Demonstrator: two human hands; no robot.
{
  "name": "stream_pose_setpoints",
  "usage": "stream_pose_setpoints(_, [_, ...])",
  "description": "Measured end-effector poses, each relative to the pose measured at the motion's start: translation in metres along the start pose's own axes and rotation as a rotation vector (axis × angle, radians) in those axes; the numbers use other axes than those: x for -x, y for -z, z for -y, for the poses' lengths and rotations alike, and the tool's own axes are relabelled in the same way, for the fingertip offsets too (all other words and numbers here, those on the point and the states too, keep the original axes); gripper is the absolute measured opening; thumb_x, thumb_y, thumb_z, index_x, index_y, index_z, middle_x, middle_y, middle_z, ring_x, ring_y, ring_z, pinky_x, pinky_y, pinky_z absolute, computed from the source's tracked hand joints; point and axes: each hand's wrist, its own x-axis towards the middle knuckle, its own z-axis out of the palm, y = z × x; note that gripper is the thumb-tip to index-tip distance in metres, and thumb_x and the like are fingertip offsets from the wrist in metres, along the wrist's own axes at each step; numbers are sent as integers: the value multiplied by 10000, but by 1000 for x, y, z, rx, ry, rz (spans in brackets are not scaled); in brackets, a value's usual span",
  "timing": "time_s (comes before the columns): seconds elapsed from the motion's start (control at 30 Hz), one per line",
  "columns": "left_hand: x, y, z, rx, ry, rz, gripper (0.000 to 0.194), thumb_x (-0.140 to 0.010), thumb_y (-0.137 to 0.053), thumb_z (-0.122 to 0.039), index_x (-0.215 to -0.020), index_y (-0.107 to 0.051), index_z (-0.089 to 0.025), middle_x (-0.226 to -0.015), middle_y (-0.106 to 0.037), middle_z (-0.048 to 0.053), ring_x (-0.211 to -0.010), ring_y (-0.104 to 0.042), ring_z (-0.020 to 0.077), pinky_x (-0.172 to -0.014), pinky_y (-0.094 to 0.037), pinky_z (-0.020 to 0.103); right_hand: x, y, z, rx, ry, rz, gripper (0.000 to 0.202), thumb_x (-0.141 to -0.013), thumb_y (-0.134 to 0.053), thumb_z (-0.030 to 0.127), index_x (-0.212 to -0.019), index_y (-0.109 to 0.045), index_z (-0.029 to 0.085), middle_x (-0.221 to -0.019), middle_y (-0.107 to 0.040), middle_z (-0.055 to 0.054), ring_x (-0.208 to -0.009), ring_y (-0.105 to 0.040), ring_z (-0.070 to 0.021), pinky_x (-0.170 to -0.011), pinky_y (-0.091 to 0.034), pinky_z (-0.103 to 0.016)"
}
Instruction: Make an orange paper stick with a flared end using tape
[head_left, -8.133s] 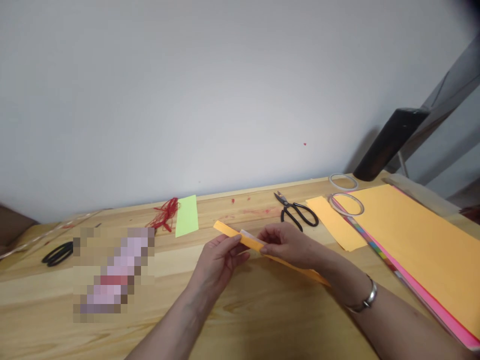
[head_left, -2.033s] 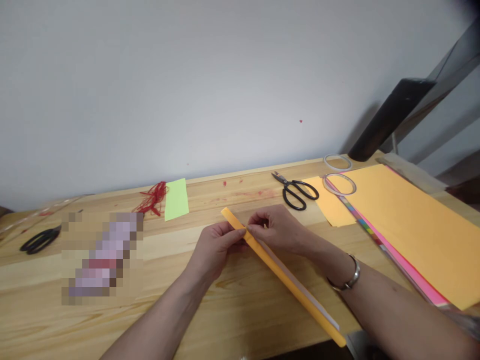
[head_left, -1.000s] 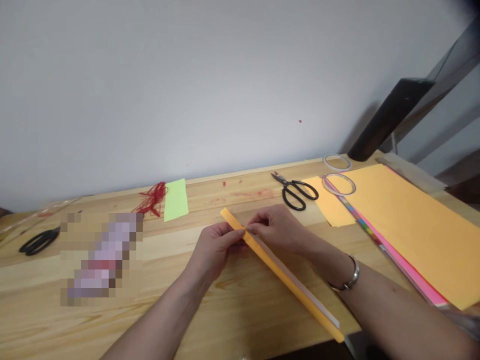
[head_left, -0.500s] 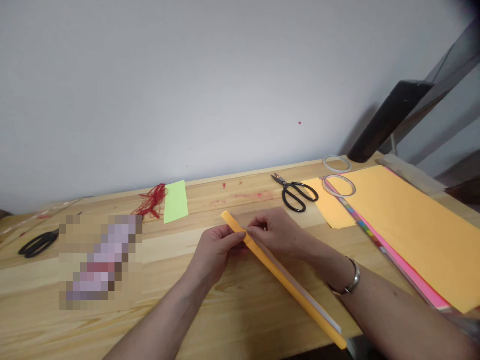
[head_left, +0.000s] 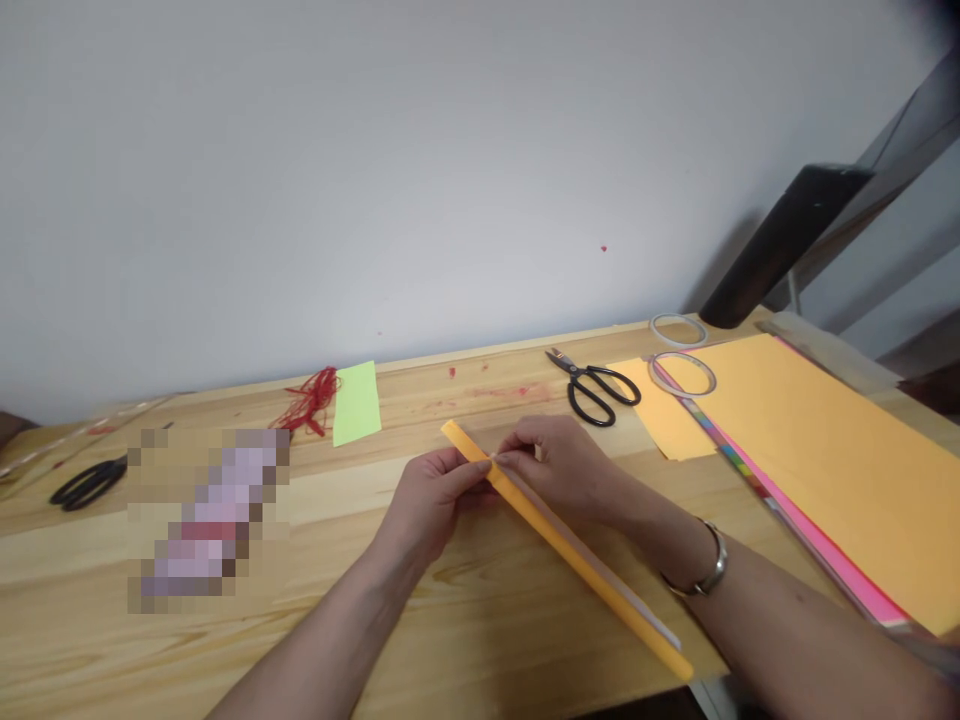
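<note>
A long, narrow folded strip of orange paper (head_left: 585, 567) slants from the middle of the desk toward its front right edge. Along its upper side runs a thin whitish strip (head_left: 637, 603) that looks like tape backing. My left hand (head_left: 431, 500) grips the paper near its far end, thumb on top and fingers beneath. Close beside it, my right hand (head_left: 559, 465) is closed in a pinch at the paper's edge, where the whitish strip begins. The exact spot between those fingertips is too small to make out clearly.
Black-handled scissors (head_left: 592, 388) lie beyond my right hand, beside two tape rolls (head_left: 681, 374) and orange sheets (head_left: 832, 450). At left are red threads (head_left: 309, 402), a green paper (head_left: 357, 403), another pair of scissors (head_left: 90, 485) and a blurred-out object (head_left: 225, 510). A black cylinder (head_left: 780, 250) leans at back right.
The view has shifted slightly, so the desk items sit a little further right. Both hands keep their grip; the orange strip's near end is slightly higher in view.
</note>
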Motion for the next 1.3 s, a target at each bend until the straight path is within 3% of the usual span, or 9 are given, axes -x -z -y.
stream_pose_setpoints(1.3, [0,-2,2,-23,-4,-4,193,-625,-760,-256,-750,-719,-114,-711,-713,56,-663,-638,142,-626,-489,225,-3,-1,3,-97,-182,65,194,-719,-538,187,-666,-722,157,-555,-645,6,-521,-500,-80,-480,-336,-193])
